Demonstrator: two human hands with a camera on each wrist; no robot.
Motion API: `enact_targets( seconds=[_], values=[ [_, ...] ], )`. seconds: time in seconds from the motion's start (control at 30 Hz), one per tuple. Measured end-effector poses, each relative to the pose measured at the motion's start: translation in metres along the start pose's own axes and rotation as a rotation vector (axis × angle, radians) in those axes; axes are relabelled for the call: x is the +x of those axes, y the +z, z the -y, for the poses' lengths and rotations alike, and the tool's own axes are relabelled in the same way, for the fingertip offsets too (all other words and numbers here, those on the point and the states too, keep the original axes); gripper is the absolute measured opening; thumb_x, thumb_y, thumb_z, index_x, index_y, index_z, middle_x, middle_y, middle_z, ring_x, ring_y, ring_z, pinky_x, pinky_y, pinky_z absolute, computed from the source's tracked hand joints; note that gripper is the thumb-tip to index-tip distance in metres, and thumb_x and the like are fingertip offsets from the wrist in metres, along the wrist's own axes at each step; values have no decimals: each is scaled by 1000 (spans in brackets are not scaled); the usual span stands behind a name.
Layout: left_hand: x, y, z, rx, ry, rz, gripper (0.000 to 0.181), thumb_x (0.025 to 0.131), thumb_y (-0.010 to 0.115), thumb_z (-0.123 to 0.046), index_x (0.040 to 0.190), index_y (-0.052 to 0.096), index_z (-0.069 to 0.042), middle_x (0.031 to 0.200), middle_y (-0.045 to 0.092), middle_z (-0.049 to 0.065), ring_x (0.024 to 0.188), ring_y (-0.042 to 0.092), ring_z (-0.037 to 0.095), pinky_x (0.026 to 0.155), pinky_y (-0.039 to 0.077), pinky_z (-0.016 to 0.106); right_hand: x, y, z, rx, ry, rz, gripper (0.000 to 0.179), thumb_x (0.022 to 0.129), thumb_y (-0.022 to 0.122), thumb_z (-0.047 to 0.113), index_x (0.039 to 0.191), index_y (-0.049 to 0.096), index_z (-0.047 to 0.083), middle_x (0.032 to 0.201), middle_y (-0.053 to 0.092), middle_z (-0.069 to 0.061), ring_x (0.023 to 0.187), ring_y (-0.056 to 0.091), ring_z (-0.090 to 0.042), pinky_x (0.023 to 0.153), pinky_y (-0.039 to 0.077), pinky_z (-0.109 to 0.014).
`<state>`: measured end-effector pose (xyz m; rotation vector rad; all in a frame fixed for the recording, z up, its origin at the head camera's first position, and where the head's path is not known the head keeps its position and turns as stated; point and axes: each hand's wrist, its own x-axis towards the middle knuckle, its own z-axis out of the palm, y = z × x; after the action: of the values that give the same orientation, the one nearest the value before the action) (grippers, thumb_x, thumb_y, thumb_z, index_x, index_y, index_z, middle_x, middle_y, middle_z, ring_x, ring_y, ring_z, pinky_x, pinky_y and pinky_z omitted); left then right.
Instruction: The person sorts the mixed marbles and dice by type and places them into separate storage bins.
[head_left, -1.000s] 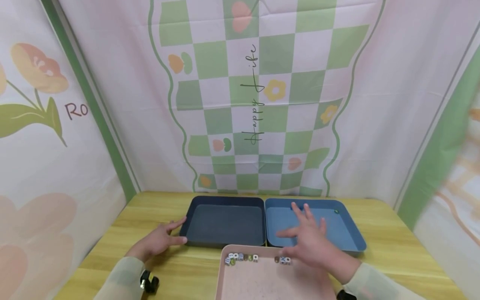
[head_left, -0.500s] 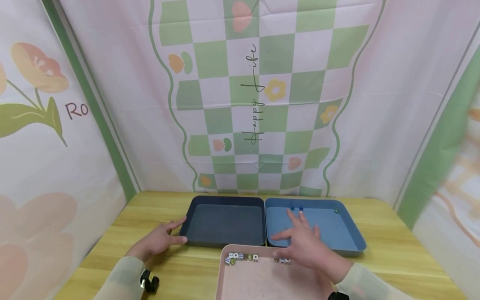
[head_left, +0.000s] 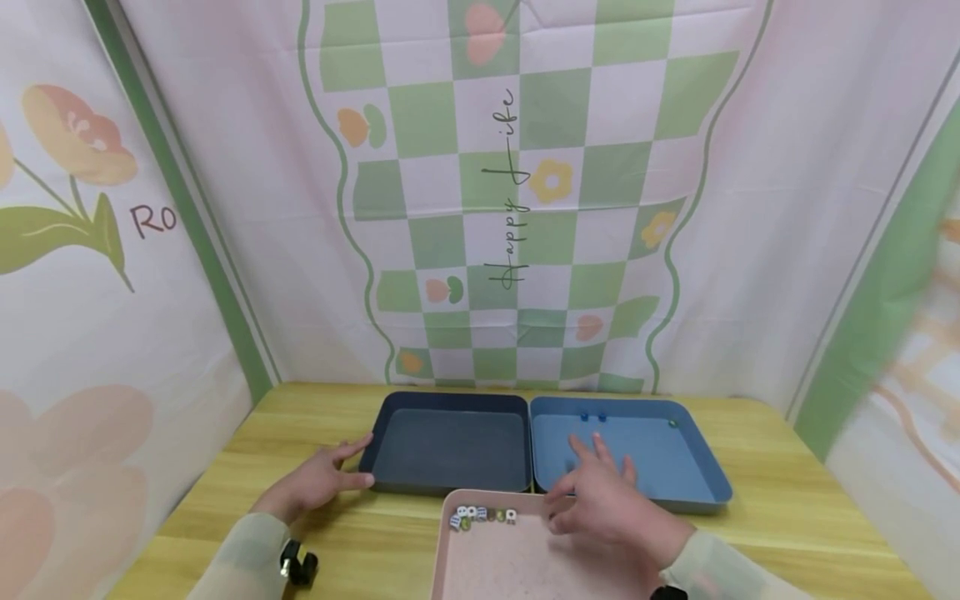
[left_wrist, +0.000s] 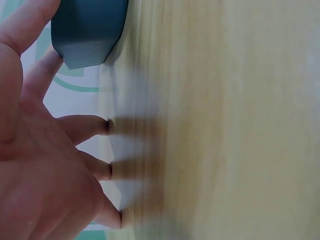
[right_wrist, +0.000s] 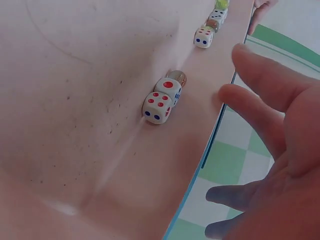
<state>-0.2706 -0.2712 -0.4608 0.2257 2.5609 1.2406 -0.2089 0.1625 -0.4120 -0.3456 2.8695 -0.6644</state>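
Observation:
My left hand (head_left: 313, 482) rests at the left side of the dark tray (head_left: 450, 485), thumb and a finger touching it. In the left wrist view that hand's (left_wrist: 45, 175) other fingertips stand on the table. My right hand (head_left: 603, 500) hovers over the far edge of the pink tray (head_left: 540, 575), fingers spread, holding nothing. In the right wrist view, two white dice (right_wrist: 157, 107) and a brownish glassy bead (right_wrist: 177, 77) lie along the tray's wall, apart from the right hand's fingers. More white dice (head_left: 471, 512) and greenish beads (head_left: 466, 524) sit in the far left corner.
The blue tray (head_left: 705, 467) stands right of the dark tray, behind the pink one. Two small blue beads (head_left: 602, 417) and a green bead (head_left: 672, 423) lie in it. A patterned curtain (head_left: 555, 250) hangs behind the wooden table (head_left: 795, 500).
My right hand has drawn back and left from the blue tray toward the pink tray's far edge, uncovering the two blue beads. The left hand stays put.

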Motion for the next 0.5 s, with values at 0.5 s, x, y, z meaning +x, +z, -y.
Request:
enact_targets(
  seconds=[0.5],
  values=[
    [-1, 0, -2, -17, -10, 8, 81, 86, 77, -42, 155, 39, -24, 159, 15, 28, 145, 6, 48, 111, 8, 66, 4, 14, -2, -198, -102, 35, 29, 69, 86, 17, 84, 78, 41, 154, 36, -24, 144, 3, -54, 99, -9, -80]
  ],
)
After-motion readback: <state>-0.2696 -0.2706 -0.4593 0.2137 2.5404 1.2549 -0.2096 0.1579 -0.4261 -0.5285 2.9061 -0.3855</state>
